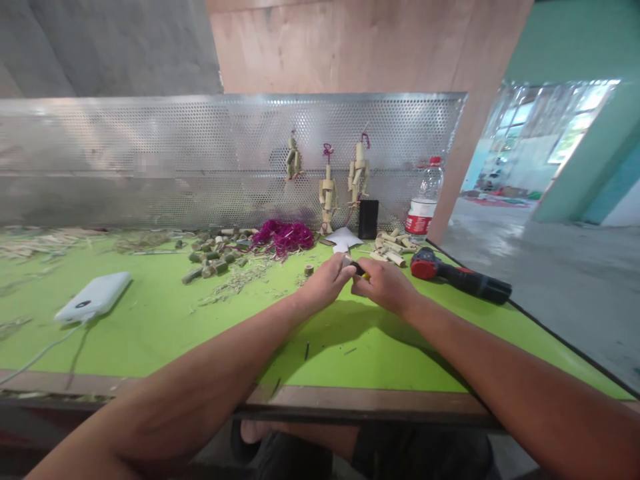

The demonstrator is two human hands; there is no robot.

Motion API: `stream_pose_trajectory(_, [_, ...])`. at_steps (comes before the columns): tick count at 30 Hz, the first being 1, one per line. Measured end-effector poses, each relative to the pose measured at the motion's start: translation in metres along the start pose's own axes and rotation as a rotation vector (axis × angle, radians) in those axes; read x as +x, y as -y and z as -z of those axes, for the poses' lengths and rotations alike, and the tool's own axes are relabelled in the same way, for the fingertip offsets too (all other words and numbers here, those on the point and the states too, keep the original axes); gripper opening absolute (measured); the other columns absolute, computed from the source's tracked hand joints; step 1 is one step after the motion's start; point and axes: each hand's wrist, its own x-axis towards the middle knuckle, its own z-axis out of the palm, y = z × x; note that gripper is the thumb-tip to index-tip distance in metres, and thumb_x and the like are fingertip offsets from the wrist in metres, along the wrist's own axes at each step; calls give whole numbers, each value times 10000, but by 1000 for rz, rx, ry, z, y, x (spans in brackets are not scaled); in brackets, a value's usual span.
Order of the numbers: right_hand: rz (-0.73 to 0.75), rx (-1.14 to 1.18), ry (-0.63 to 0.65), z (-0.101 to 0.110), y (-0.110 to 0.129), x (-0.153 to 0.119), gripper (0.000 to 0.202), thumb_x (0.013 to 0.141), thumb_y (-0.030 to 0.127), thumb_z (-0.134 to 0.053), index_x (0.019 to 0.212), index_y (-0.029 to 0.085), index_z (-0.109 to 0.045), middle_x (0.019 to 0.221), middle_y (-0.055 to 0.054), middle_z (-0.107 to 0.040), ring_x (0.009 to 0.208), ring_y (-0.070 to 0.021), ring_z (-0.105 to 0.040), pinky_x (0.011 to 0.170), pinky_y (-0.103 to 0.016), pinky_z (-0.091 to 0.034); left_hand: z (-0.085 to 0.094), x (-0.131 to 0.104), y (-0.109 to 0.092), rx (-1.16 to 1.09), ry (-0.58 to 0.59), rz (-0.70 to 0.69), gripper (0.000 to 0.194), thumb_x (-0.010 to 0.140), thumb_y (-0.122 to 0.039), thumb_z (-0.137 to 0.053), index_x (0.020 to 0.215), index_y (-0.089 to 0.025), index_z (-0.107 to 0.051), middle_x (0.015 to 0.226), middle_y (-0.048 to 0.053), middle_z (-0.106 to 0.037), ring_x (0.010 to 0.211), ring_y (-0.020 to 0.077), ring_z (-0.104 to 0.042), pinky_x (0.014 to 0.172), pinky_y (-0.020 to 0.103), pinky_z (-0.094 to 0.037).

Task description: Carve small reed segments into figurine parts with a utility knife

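Both hands meet above the green table top point(165, 327), close in front of a white paper shape point(344, 237). My left hand point(331, 275) is closed around something pale and small, mostly hidden by its fingers. In my right hand point(383, 283), closed too, is a small black and yellow tool point(358, 269), whose tip touches or nearly touches the left fingers. A short cut tube piece point(309, 271) stands on the table left of the hands. Several pale cut pieces point(393, 248) lie just behind the right hand.
Purple string point(283, 239), dark tube pieces point(215, 261) and shavings lie left of centre. A white power bank point(95, 297) with a cable is far left. A power drill point(460, 277) and bottle point(423, 200) are right. Jointed figures point(327, 193) hang on the perforated metal panel point(190, 160).
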Motion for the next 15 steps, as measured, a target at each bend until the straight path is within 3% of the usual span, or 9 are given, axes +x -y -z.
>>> stream_pose_trajectory(9, [-38, -26, -63, -3, 0, 0, 223, 883, 354, -442, 813, 178, -560, 699, -52, -630, 625, -167, -530, 551, -260, -239, -1, 0, -3, 73, -70, 83, 318, 928, -468, -351, 834, -186, -462, 749, 17, -529, 677, 157, -484, 582, 256, -329])
stream_pose_trajectory(15, [7, 67, 20, -1, 1, 1, 171, 860, 303, -470, 865, 173, -583, 735, -42, -648, 635, -152, -539, 555, -249, -251, -1, -5, -4, -131, 18, 10, 350, 942, -404, -345, 1170, -168, -465, 982, 62, -588, 883, 185, -543, 752, 296, -424])
